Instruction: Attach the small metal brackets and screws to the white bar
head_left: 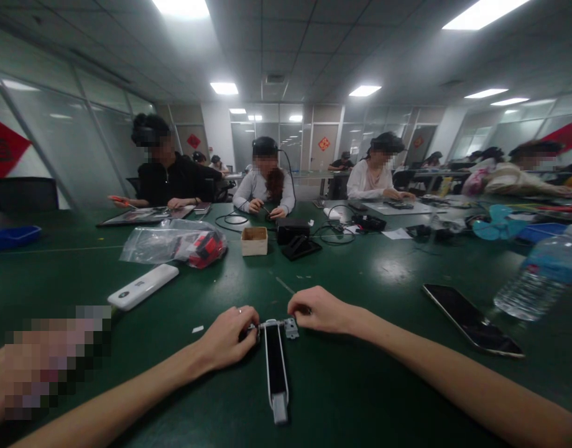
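In front of me on the green table lies a long, narrow part with a black middle, pale side rails and a light grey block at its near end. A small metal bracket sits at the right of its far end. My left hand is curled at the left of that far end; whatever its fingers hold is hidden. Just above the bracket, my right hand has its fingers bent together, and I cannot make out what is between them.
A white handset-like device, a clear bag with red and black contents and a small box lie beyond. On the right are a phone and water bottle. Co-workers sit opposite; a pixelated area covers the left edge.
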Demonstrator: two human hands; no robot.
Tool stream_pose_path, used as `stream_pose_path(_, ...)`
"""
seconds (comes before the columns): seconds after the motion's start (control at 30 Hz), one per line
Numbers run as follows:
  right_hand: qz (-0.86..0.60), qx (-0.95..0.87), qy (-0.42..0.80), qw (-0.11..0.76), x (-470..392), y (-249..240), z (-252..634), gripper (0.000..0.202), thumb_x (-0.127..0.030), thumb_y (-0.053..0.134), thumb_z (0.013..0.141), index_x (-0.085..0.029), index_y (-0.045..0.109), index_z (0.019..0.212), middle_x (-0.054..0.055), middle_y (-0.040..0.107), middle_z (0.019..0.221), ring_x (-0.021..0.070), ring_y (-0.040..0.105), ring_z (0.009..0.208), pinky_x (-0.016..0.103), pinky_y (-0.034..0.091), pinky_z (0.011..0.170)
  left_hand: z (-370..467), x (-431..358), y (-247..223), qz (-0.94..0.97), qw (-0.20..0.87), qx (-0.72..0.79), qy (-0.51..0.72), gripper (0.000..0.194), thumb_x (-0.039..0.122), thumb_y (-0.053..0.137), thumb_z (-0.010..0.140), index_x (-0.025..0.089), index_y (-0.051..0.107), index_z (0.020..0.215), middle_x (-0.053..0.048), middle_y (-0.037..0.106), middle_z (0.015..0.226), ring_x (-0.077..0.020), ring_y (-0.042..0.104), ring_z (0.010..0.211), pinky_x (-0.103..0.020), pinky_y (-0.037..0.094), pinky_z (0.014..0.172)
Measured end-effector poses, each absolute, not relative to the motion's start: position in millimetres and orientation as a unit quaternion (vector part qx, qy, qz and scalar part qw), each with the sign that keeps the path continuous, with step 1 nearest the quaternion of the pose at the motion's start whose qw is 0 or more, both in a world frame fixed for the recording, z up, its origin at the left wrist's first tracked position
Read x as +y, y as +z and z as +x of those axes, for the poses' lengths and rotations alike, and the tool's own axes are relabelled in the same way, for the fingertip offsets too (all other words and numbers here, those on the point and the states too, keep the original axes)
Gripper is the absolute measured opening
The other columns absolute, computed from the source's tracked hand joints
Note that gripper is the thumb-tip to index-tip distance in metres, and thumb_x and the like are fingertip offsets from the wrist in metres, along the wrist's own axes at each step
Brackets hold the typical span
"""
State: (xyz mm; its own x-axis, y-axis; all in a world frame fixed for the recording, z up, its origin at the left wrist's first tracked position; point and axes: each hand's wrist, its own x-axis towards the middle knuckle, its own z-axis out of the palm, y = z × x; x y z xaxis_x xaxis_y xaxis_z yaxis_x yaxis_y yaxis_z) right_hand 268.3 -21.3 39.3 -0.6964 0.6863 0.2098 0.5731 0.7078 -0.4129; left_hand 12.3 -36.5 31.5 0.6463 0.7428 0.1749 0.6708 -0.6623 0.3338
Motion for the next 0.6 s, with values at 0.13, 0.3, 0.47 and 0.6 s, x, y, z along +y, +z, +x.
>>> stream_pose_path(0.13, -0.339, -0.906, 0.153, 0.202, -28.4, 29.6, 256.6, 0.012, -0.013, 0.055, 0.083, -0.013, 0.065, 0.09, 0.003, 0.065, 0.083, 0.0117, 0.058, 0.072, 0.021, 0.046, 0.067, 11.2, -33.6, 26.1, 0.904, 0.107, 0.386, 0.153, 0.014, 0.025, 0.039, 0.083, 0.024, 0.053, 0.086, -0.001, 0.06, 0.076, -0.0183, 0.053, 0.069, -0.029, 0.038, 0.064)
stream_pose_path(0.3, -0.336, -0.906, 0.128, 0.225, -28.0, 19.5, 253.8, 0.013, -0.011, 0.055, 0.083, -0.013, 0.065, 0.091, 0.004, 0.066, 0.085, 0.0126, 0.059, 0.075, 0.022, 0.046, 0.071, 10.4, -27.8, 17.6, 0.91, 0.085, 0.377, 0.147, 0.015, 0.025, 0.039, 0.082, 0.02, 0.053, 0.085, -0.002, 0.06, 0.077, -0.0174, 0.053, 0.067, -0.029, 0.037, 0.063)
stream_pose_path(0.47, -0.332, -0.907, 0.117, 0.23, -28.7, 17.8, 252.6, 0.011, -0.011, 0.056, 0.083, -0.012, 0.064, 0.091, 0.004, 0.065, 0.085, 0.0127, 0.059, 0.075, 0.022, 0.047, 0.071, 10.9, -27.8, 18.6, 0.911, 0.083, 0.38, 0.136, 0.017, 0.028, 0.039, 0.085, 0.019, 0.053, 0.087, -0.002, 0.059, 0.076, -0.0176, 0.053, 0.068, -0.028, 0.037, 0.063)
stream_pose_path(0.6, -0.318, -0.913, 0.128, 0.221, -31.2, 23.7, 253.3, 0.013, -0.009, 0.055, 0.082, -0.013, 0.064, 0.091, 0.005, 0.065, 0.088, 0.0128, 0.058, 0.079, 0.022, 0.047, 0.073, 10.8, -28.1, 19.9, 0.913, 0.085, 0.376, 0.134, 0.018, 0.028, 0.038, 0.085, 0.019, 0.054, 0.087, -0.002, 0.059, 0.074, -0.018, 0.052, 0.067, -0.029, 0.038, 0.062)
